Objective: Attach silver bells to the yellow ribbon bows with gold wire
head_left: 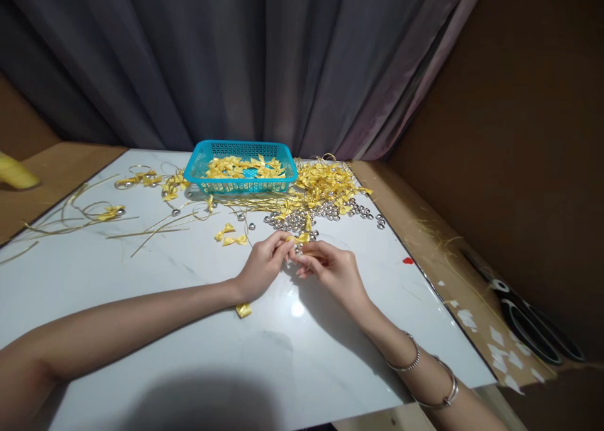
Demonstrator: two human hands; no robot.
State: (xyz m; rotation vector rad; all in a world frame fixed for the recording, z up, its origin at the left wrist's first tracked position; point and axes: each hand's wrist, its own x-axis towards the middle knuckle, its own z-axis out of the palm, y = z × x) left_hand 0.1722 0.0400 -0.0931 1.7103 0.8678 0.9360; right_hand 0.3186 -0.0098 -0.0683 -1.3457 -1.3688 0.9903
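Observation:
My left hand [267, 261] and my right hand [330, 264] meet over the middle of the white tabletop [189, 362], fingertips pinched close together. Between them is a yellow ribbon bow [301, 237], which my left fingers grip at its left end. Just below the bow, a small shiny silver bell-like piece [298, 249] shows at my right fingertips; its exact form is too small to make out. Two loose yellow bows [234, 240] lie left of my hands, and another yellow piece [243, 310] lies under my left wrist.
A blue plastic basket [240, 184] holding yellow bows stands at the back. Beside it are a heap of bows [325, 179] and many silver pieces [292, 221]. Gold cords [80, 220] spread leftward. Black-handled scissors [523, 318] and white scraps [500, 355] lie on the right ledge.

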